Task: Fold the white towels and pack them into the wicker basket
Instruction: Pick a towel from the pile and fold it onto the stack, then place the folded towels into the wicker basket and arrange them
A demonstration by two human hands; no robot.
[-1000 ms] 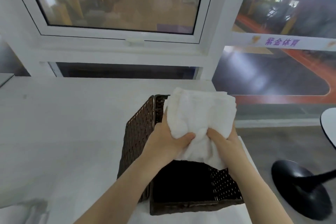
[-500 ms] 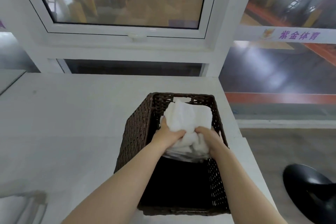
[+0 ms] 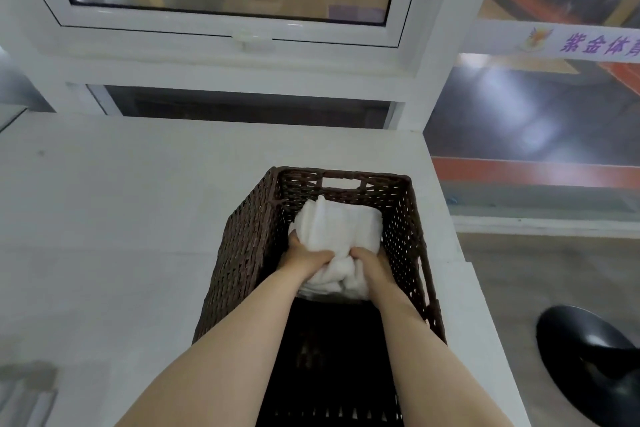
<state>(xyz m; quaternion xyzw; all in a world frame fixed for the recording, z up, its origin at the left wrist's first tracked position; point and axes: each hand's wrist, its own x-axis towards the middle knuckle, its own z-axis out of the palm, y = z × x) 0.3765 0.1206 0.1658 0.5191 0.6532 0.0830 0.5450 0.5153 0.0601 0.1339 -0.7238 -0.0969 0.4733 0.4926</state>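
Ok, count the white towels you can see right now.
1: a folded white towel at the far end inside the wicker basket, gripped by the left hand and right hand. More could be hidden beneath it.

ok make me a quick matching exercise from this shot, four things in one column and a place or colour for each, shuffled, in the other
Things:
1. white towel
2. wicker basket
3. left hand
4. round black base

Place or colour:
a. dark brown, standing on the white counter
b. on the floor at the right
c. inside the basket at its far end
d. grip on the towel's near left edge

Pairs: 1-c, 2-a, 3-d, 4-b
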